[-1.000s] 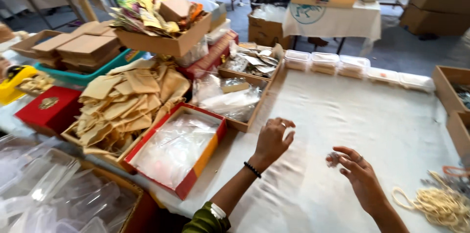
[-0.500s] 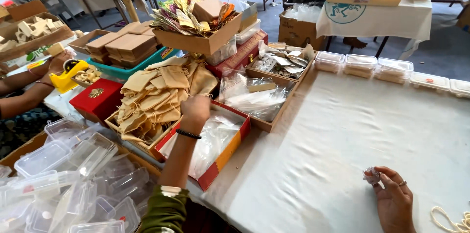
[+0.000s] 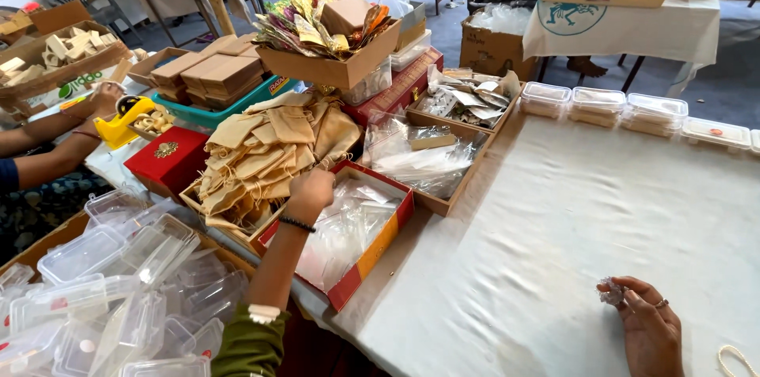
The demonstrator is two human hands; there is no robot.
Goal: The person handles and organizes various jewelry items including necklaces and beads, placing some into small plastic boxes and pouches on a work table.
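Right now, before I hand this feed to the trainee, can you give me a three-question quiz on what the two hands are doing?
1. True or false: the left hand is over the pile of tan cloth pouches, at the edge of the red tray of clear plastic bags.
2. What does the right hand hold? A) a yellow tape dispenser B) a small crinkled clear-wrapped item C) a wooden block
3. Fill in: the right hand rests on the ____ tablecloth.

Key
1. True.
2. B, pinched at the fingertips.
3. White.
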